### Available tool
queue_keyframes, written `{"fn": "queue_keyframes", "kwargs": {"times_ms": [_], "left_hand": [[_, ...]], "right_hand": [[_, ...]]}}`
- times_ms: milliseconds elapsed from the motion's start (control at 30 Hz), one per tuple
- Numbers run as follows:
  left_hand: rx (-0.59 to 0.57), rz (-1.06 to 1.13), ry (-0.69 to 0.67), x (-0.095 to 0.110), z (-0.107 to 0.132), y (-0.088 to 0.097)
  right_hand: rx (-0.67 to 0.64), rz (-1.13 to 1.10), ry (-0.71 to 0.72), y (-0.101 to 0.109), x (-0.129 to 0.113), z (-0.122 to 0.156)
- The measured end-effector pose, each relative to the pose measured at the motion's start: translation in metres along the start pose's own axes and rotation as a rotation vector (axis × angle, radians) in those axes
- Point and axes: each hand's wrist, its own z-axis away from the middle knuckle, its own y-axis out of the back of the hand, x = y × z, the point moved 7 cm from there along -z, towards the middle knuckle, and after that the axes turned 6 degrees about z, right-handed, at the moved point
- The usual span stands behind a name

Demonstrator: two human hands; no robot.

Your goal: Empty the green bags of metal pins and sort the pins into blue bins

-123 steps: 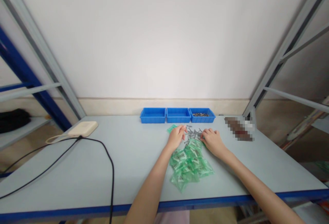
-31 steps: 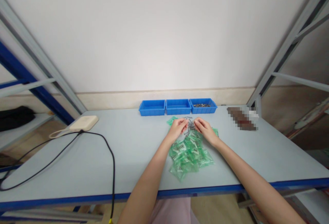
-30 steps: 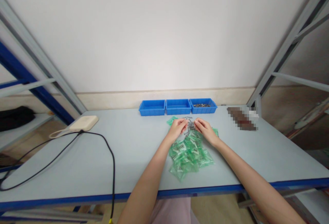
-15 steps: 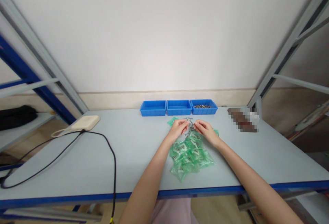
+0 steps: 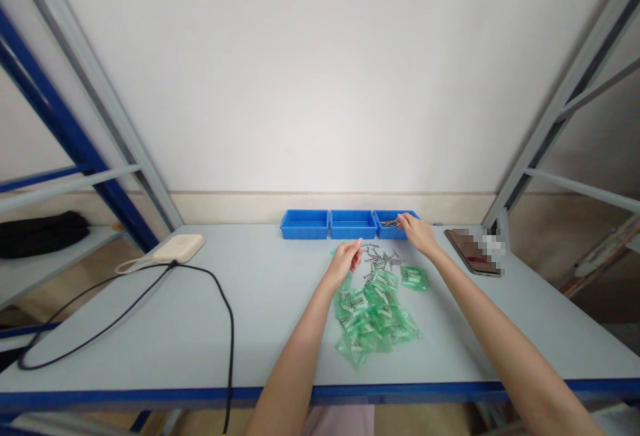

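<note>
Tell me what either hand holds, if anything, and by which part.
Cannot tell: the left hand is curled near screws, the right hand is at the right bin; anything held is hidden or too small to see.

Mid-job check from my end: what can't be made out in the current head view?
All in the head view:
Left hand: its own curl hides whether it holds anything.
Right hand, at the rightmost blue plastic tray: too small to tell whether it pinches anything.
Translucent green plastic bags: their overlap hides how many there are.
Dark, flat rectangular object: pixel blocks cover part.
Thin black cable: cut off by the bottom edge.
</note>
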Motion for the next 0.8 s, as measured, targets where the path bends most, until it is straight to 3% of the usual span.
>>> {"fn": "queue_keyframes", "kwargs": {"times_ms": [67,133,233,300,433,800], "left_hand": [[-0.001,0.001,0.004,0.0,0.0,0.002],[-0.001,0.009,0.01,0.0,0.0,0.003],[-0.003,0.004,-0.008,0.002,-0.002,0.003],[0.001,-0.008,-0.028,0.003,-0.002,0.002],[0.008,-0.026,-0.027,0.002,0.001,0.0],[0.021,-0.065,-0.027,0.0,0.0,0.003]], "right_hand": [[0.017,0.098,0.026,0.009,-0.001,-0.004],[0.0,0.138,0.161,0.012,-0.016,0.007],[-0.2,0.072,0.499,-0.004,-0.054,0.049],[-0.328,0.058,0.641,-0.018,-0.072,0.079],[-0.346,0.183,0.666,-0.037,-0.083,0.104],[-0.259,0.323,0.74,-0.043,-0.096,0.104]]}}
